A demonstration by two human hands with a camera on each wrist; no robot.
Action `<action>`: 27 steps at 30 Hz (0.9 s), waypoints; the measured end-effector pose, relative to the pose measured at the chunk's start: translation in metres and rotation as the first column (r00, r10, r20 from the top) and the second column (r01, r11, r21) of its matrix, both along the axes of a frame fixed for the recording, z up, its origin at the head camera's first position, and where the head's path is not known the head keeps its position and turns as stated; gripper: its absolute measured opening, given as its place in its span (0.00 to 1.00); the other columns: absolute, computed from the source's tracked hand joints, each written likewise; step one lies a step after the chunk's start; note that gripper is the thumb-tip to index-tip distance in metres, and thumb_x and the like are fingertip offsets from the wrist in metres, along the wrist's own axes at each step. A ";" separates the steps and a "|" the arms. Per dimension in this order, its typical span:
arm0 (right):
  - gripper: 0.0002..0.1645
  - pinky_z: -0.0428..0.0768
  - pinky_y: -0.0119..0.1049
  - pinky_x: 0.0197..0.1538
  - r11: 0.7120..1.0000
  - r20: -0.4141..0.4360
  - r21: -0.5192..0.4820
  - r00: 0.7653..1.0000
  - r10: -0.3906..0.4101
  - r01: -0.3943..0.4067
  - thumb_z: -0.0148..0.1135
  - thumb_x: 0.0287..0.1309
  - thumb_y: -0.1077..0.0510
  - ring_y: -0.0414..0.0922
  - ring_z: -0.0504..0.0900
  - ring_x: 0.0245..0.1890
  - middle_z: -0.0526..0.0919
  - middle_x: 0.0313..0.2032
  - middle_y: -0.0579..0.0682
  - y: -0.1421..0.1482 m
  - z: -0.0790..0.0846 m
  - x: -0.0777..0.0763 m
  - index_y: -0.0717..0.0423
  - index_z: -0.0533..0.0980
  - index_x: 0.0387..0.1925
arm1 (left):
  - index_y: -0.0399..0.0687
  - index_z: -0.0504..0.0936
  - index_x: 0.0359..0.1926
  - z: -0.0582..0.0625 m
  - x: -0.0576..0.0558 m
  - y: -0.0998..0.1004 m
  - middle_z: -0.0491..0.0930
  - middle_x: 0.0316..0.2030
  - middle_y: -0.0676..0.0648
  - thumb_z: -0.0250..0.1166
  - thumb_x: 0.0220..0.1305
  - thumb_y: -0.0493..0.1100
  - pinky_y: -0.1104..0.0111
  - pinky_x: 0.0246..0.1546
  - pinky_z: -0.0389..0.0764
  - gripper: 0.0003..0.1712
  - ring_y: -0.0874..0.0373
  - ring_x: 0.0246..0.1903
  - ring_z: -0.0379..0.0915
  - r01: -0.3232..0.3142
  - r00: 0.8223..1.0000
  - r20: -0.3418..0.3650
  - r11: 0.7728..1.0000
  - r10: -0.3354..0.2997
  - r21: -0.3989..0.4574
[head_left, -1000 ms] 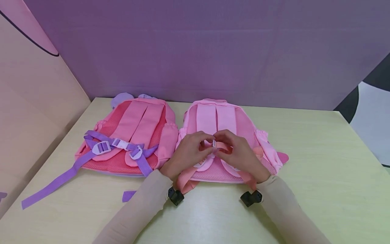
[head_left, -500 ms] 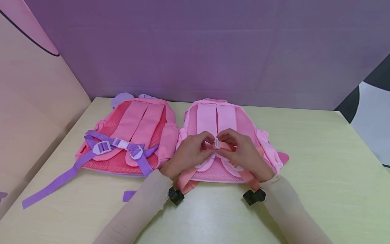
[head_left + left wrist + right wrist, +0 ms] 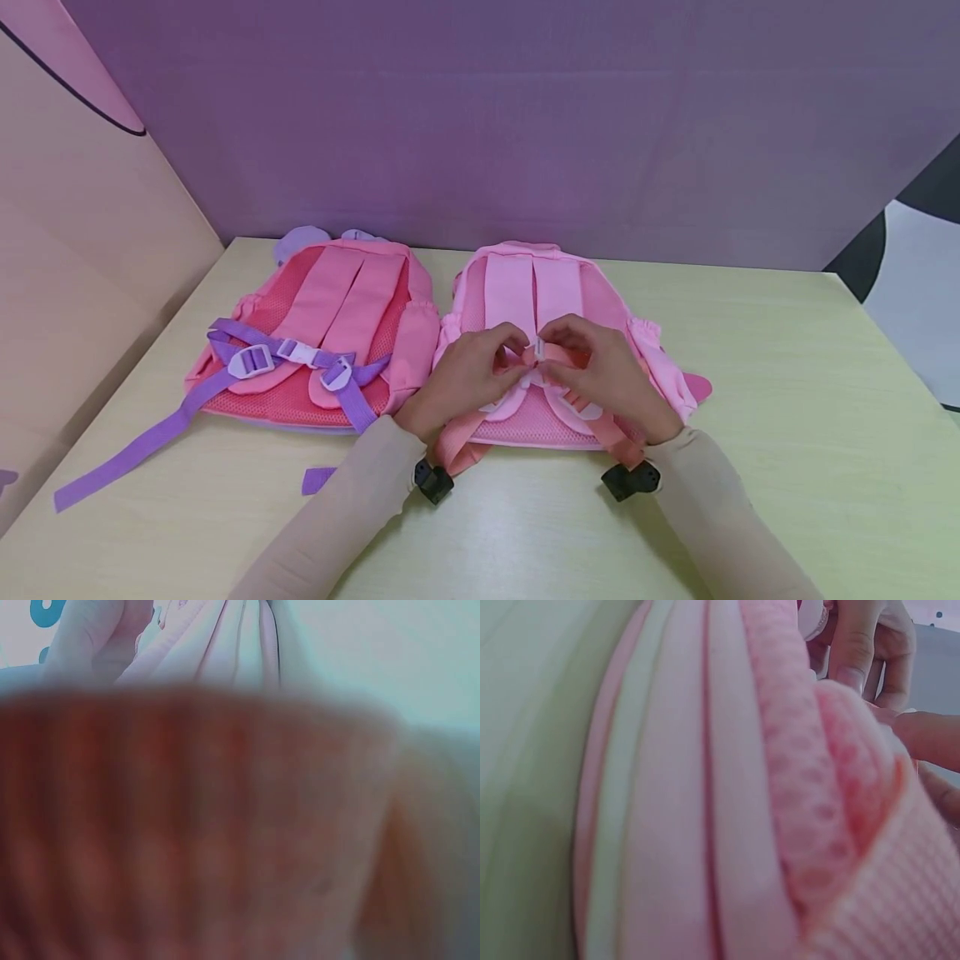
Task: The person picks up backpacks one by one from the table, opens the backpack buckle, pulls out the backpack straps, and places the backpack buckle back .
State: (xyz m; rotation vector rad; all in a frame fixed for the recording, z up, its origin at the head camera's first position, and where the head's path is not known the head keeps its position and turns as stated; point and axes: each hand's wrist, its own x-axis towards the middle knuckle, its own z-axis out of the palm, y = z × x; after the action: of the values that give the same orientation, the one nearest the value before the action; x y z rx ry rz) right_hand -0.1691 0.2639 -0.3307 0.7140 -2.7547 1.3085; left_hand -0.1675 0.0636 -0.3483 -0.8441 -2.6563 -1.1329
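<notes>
A light pink backpack [image 3: 510,287] lies back panel up on the table, with orange straps [image 3: 615,442] across its lower part. Over its middle, the left hand [image 3: 468,371] pinches the orange strap between thumb and fingers at the left of a small white buckle [image 3: 538,350]. From the other side, the right hand [image 3: 603,367] pinches the buckle with thumb and fingertips. Fingers [image 3: 855,645] show beyond the bag's edge in the right wrist view. A blurred reddish strap [image 3: 187,825] blocks most of the left wrist view.
To the left lies a second, darker pink backpack [image 3: 360,292], its purple straps [image 3: 161,442] joined by a white clip [image 3: 297,353]. One purple strap end trails over the pale table [image 3: 795,400]. A purple wall [image 3: 525,125] rises behind.
The right hand has shifted slightly to the right, and the white buckle has moved with it. The left hand has stayed nearly in place, and more orange strap shows between the hands.
</notes>
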 end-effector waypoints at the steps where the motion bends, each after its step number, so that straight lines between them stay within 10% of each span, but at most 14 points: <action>1: 0.19 0.78 0.44 0.53 1.000 -0.003 0.005 1.000 -0.004 0.004 0.68 0.54 0.60 0.47 0.81 0.44 0.83 0.44 0.52 0.000 0.000 0.000 0.55 0.76 0.48 | 0.45 0.78 0.45 0.000 0.000 0.000 0.81 0.31 0.50 0.67 0.59 0.42 0.77 0.31 0.73 0.14 0.60 0.29 0.73 0.001 1.000 0.001 1.000 -0.001 0.001; 27: 0.21 0.76 0.25 0.48 0.996 0.070 -0.083 0.997 0.021 -0.015 0.67 0.56 0.56 0.45 0.77 0.45 0.83 0.48 0.50 0.006 -0.009 -0.002 0.53 0.78 0.52 | 0.46 0.80 0.47 0.001 0.000 -0.002 0.79 0.31 0.51 0.67 0.60 0.44 0.76 0.30 0.74 0.15 0.61 0.29 0.71 0.011 0.999 0.032 1.000 -0.012 0.025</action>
State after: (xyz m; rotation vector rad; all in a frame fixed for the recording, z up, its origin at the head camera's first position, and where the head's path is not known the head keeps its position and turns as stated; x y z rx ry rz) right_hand -0.1711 0.2698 -0.3396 0.7015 -2.7356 1.4691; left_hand -0.1677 0.0620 -0.3472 -0.8452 -2.6608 -1.1892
